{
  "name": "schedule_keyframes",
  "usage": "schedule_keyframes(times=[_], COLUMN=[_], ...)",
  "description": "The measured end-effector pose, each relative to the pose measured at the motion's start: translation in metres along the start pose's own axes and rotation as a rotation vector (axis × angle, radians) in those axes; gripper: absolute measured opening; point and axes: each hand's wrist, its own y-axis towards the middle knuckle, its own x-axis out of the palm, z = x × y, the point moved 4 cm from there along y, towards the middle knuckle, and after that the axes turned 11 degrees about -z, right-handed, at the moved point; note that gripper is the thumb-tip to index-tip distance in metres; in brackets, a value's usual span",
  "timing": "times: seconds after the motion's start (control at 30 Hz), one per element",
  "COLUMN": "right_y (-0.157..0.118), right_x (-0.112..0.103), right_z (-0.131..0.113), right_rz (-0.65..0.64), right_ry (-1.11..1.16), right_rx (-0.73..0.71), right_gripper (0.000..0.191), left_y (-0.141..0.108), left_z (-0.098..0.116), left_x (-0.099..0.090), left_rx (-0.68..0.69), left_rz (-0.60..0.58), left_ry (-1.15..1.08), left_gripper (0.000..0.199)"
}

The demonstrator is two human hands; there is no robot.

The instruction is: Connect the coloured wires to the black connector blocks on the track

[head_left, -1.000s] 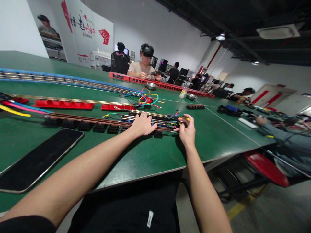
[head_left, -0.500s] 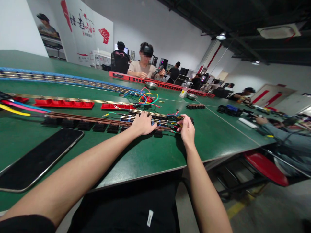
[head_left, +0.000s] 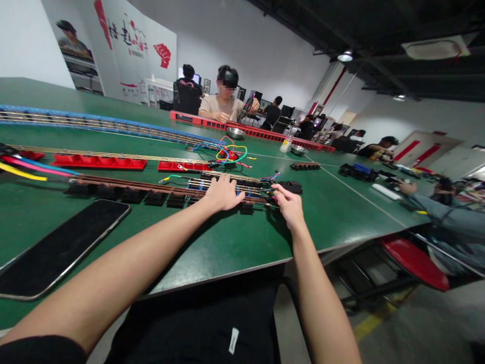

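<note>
A long brown rail with black terminal blocks lies across the green table. My left hand presses down on the rail's right part, fingers laid over the blocks. My right hand is at the rail's right end, thumb and fingers pinched on a thin red wire among several coloured wires. A loose black block lies just beyond the right hand's fingertips.
A dark phone lies near left. Red blocks, a blue rail, a wire tangle and a metal bowl sit farther back. A person sits opposite; a co-worker's hand at right. Red stool below the table edge.
My right hand dropped from a raised position, where a yellow piece showed in its fingers, to the wires at the rail's end. My left hand stayed put. The person opposite lifted a tool.
</note>
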Motion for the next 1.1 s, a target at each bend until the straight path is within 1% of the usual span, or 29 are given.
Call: schedule_keyframes(times=[0.17, 0.3, 0.47, 0.57, 0.7, 0.87, 1.1], right_y=[-0.001, -0.005, -0.010, -0.012, -0.012, -0.014, -0.013], right_x=[0.004, 0.005, 0.009, 0.010, 0.011, 0.015, 0.022], right_z=[0.000, -0.002, -0.011, -0.014, -0.014, -0.016, -0.019], right_rz=[-0.094, -0.118, -0.123, -0.131, -0.126, -0.129, -0.115], right_ry=[-0.277, -0.452, -0.667, -0.732, -0.758, -0.787, -0.934], right_rx=[-0.087, -0.133, -0.167, -0.171, -0.190, -0.233, -0.252], right_gripper=[0.036, 0.034, 0.031, 0.030, 0.031, 0.037, 0.045], left_y=[-0.001, -0.001, -0.001, -0.002, -0.001, 0.000, 0.001], left_z=[0.001, 0.001, 0.002, 0.002, 0.002, 0.002, 0.002], left_x=[-0.001, -0.002, -0.003, -0.004, -0.004, -0.002, -0.002], left_rx=[0.018, 0.013, 0.006, 0.006, 0.013, 0.017, 0.008], left_rz=[0.016, 0.011, 0.005, 0.005, -0.002, 0.004, 0.002], left_ry=[-0.002, 0.005, 0.008, 0.008, 0.001, 0.021, 0.047], left_gripper=[0.062, 0.061, 0.061, 0.061, 0.063, 0.063, 0.061])
